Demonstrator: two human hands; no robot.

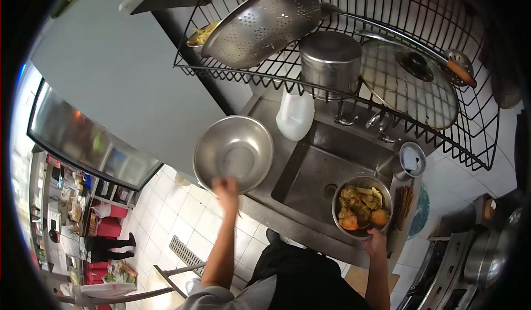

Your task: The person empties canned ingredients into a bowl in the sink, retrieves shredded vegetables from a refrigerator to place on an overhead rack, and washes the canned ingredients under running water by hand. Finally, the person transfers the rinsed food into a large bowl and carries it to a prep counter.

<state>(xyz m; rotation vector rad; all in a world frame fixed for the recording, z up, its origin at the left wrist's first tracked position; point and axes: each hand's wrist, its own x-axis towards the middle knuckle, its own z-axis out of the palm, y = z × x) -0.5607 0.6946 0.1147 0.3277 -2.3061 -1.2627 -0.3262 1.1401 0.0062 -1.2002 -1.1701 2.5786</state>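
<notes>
At the left end of the sink counter is a wide metal mixing bowl (251, 154) with nothing in it. My left hand (225, 193) is closed at its near rim, fingertips slightly blurred over the inside. A smaller metal bowl (336, 220) holds greenish-brown and orange pieces of food (359, 202), perhaps vegetables. My right hand (376, 242) grips this bowl by its near edge, over the right end of the sink (310, 172). Whether the bowl rests on the sink's edge, I cannot tell.
Above the sink hangs a black wire rack (265, 80) with a colander (265, 28), a pot (331, 61) and a glass lid (409, 89). A white plastic jug (295, 116) stands behind the sink, and a metal cup (412, 159) by the taps. Another person (94, 242) is far left.
</notes>
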